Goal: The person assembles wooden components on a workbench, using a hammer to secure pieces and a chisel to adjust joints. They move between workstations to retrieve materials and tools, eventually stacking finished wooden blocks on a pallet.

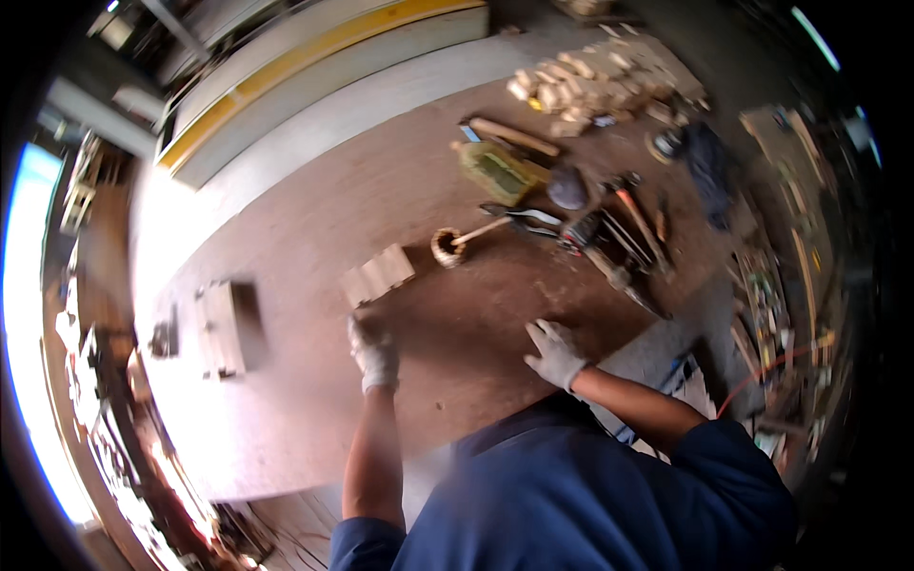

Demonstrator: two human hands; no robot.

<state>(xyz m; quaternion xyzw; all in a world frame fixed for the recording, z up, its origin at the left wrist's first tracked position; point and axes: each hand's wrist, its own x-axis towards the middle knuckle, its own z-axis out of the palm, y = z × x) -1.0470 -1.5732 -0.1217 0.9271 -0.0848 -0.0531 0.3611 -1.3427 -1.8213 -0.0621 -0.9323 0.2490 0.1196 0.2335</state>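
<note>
My left hand (374, 356), in a whitish work glove, is over the brown tabletop (314, 400), just on the near side of a wooden block (379, 274). Blur hides its fingers, and I cannot tell whether they touch the block. My right hand (556, 355), gloved too, lies at the table's near edge with its fingers apart and nothing in them. Beyond the block stands a small round pot (447, 247) with a wooden-handled stick (483, 230) leaning out of it. Farther left sits another wooden block piece (220, 329) with a small dark object (164, 338) beside it.
Toward the right lie a hammer (640, 225), pliers (528, 218), a green-yellow tray (502, 173), a dark rounded object (567, 188) and other tools. A heap of small wood pieces (605, 81) covers the far right corner. Past the table runs a long yellow-edged bench (324, 57).
</note>
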